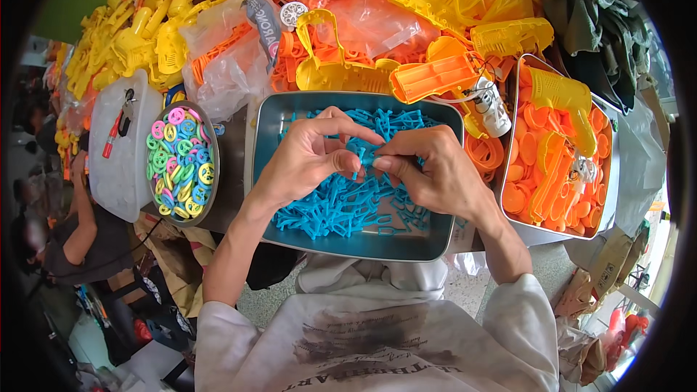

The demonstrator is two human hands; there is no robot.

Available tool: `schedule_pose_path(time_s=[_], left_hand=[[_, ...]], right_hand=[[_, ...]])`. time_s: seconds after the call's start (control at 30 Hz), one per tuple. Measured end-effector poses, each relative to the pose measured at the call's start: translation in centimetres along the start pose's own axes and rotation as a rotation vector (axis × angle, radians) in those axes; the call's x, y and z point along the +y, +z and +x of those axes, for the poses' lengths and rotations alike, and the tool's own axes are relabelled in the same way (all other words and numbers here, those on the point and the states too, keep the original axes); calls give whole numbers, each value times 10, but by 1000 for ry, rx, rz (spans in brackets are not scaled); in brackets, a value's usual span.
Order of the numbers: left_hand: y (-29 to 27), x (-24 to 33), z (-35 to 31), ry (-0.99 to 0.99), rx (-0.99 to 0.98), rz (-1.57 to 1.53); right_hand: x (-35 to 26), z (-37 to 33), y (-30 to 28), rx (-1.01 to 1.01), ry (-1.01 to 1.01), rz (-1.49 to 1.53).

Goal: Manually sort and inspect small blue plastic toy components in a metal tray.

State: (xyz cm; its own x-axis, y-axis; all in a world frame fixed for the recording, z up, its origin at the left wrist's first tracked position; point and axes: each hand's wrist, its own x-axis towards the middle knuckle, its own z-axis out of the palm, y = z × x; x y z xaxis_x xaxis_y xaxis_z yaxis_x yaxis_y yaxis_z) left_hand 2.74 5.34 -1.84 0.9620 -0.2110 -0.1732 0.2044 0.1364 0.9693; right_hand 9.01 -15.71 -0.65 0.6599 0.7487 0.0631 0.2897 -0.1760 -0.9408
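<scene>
A rectangular metal tray (428,245) in front of me holds a heap of small blue plastic parts (327,207), many of them forked. Above the heap, both my hands meet over a few of these pieces. My left hand (311,152) is closed, thumb and index finger pinching small blue plastic pieces (361,152). From the other side my right hand (428,163) pinches the same blue pieces between thumb and fingers. The fingers partly hide them, so I cannot tell whether they are joined.
At left, a round tray (210,192) of coloured rings stands beside a translucent bin (109,174). A metal tray (608,203) of orange parts is at right. Yellow casings (145,43) and an orange housing (435,78) pile up behind. Another person's arm (81,229) shows far left.
</scene>
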Motion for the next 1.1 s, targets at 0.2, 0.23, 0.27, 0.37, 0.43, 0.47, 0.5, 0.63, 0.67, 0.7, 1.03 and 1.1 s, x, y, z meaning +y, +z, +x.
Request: schedule_pose_path(time_s=[0.2, 0.23, 0.27, 0.37, 0.43, 0.47, 0.5, 0.63, 0.67, 0.7, 1.03, 1.1], left_hand=[[3, -17, -9, -33, -15, -224], [3, -20, -11, -66, -17, -300], [3, -21, -13, -71, -16, -301], [4, -23, -15, -93, -9, -366], [4, -26, -13, -127, 15, -343], [4, -26, -13, -131, 16, -344], [5, -26, -13, -131, 12, -366], [7, -25, -12, -156, 19, -422], [7, -25, -12, -159, 18, -421], [7, -25, -11, -162, 12, -434], [-5, -24, -12, -312, -79, -460], [-4, -23, -12, -311, -78, -454]], right_hand=[[1, -2, 8, -57, 180, 103], [2, -2, 10, -66, 201, 121], [3, -2, 12, -67, 204, 125], [4, -3, 13, -73, 255, 154], [6, -4, 13, -58, 268, 125], [6, -4, 13, -59, 270, 128], [6, -4, 13, -49, 257, 115], [6, -5, 16, -32, 253, 96], [6, -5, 16, -30, 254, 97], [5, -5, 16, -25, 250, 111], [8, -6, 20, -7, 130, 77], [8, -7, 20, -8, 126, 67]])
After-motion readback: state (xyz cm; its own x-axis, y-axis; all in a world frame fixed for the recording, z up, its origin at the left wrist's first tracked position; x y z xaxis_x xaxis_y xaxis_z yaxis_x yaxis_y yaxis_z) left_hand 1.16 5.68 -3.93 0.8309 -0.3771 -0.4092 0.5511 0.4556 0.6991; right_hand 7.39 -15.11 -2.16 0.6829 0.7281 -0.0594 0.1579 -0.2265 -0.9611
